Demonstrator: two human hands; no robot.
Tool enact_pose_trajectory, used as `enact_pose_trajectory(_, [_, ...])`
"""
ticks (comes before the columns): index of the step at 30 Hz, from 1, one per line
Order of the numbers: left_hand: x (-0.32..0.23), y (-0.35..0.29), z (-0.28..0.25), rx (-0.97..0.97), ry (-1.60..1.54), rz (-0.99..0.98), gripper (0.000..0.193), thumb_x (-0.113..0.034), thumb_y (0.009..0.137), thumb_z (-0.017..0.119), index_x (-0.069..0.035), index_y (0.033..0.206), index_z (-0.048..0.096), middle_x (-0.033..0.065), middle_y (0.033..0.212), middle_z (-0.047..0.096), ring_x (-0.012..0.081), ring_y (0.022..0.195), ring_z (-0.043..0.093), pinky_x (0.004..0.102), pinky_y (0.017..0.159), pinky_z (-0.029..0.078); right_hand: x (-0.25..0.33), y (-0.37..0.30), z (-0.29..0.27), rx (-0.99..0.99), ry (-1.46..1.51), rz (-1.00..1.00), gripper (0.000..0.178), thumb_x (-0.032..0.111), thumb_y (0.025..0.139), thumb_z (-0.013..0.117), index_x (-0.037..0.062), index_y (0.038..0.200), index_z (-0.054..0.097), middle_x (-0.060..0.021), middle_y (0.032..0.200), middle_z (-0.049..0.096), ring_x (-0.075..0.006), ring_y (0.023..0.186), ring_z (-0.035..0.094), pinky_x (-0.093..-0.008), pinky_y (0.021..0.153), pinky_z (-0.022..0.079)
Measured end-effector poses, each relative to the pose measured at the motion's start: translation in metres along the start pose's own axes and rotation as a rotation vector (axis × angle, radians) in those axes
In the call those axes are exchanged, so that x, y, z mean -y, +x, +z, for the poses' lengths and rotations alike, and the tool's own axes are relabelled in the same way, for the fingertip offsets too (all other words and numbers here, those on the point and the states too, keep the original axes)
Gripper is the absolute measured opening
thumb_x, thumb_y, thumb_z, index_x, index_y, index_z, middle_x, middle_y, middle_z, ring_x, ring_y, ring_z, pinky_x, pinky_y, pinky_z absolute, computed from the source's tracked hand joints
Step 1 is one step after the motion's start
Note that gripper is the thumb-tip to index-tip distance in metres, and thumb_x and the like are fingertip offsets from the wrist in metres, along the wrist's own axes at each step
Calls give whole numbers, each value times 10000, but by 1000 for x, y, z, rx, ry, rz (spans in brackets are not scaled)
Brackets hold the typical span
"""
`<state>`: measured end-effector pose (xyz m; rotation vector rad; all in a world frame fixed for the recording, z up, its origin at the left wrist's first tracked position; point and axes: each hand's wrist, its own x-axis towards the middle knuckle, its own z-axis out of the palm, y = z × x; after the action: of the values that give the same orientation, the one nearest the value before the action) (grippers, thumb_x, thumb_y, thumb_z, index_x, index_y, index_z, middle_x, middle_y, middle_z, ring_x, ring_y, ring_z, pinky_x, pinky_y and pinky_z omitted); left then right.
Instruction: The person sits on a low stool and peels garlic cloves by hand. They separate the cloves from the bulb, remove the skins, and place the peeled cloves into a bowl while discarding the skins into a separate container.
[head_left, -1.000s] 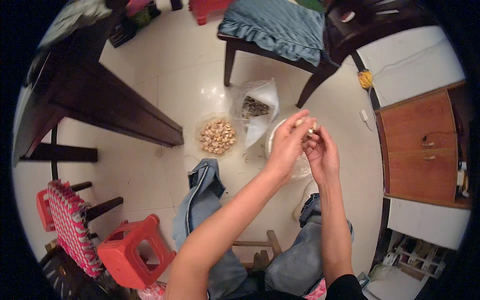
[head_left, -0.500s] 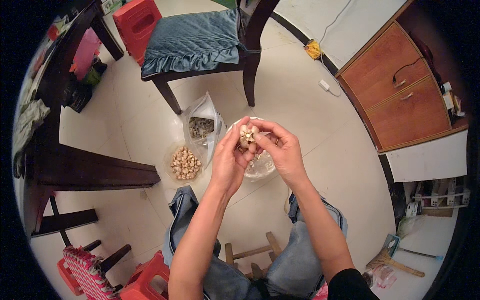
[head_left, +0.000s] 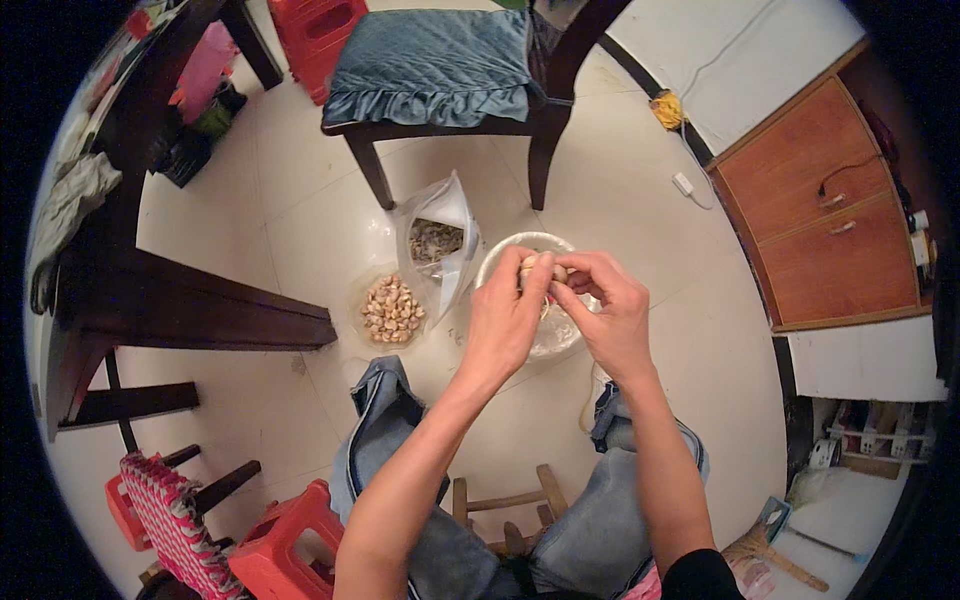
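My left hand (head_left: 508, 315) and my right hand (head_left: 615, 312) meet over a white round bin (head_left: 528, 240) lined with clear plastic. Between their fingertips they grip a whitish garlic bulb (head_left: 541, 268), partly covered by the fingers. Thumbs press against it from the near side. To the left, a clear bowl (head_left: 357, 296) holds a heap of loose garlic cloves (head_left: 391, 309). Just beyond that bowl stands an open clear plastic bag (head_left: 447, 203) with small greyish bits inside, too small to name.
A dark chair with a blue quilted cushion (head_left: 430, 65) stands ahead. At left is a dark table leg (head_left: 235, 305), with a red stool (head_left: 290, 545) nearer me. A wooden cabinet (head_left: 835, 215) lines the right wall, and a white cable adapter (head_left: 683, 184) lies on the floor.
The view has shifted, so the surroundings appear farther right. My fingers have closed more tightly around the garlic bulb, whose exposed cloves showed more plainly before.
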<state>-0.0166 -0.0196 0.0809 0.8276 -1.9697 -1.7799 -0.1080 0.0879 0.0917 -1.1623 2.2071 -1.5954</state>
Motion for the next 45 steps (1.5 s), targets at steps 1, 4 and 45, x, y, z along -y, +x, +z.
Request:
enact_pose_trajectory(1, [-1, 1, 0, -15, -14, 24, 382, -380, 990, 529, 1, 988, 543, 179, 807, 665, 293, 720, 667, 392, 661, 500, 1, 1, 0, 6, 24, 2, 194, 5, 809, 712, 6, 997, 664, -79, 895, 645, -158, 753, 662, -274, 691, 536])
enact_pose_trajectory(4, [2, 3, 2, -47, 16, 42, 393, -385, 979, 547, 7, 968, 527, 188, 785, 661, 291, 722, 674, 390, 650, 505, 2, 3, 2, 46, 48, 9, 191, -32, 810, 687, -11, 996, 653, -91, 908, 633, -169, 759, 664, -274, 710, 543])
enact_pose_trajectory(45, [-4, 12, 2, 168, -700, -424, 560, -580, 1020, 297, -93, 1080, 566, -59, 627, 318, 51, 488, 284, 224, 439, 209, -18, 5, -18, 132, 973, 636, 205, 219, 969, 558, 23, 1026, 579, -17, 782, 560, -82, 597, 457, -217, 556, 352])
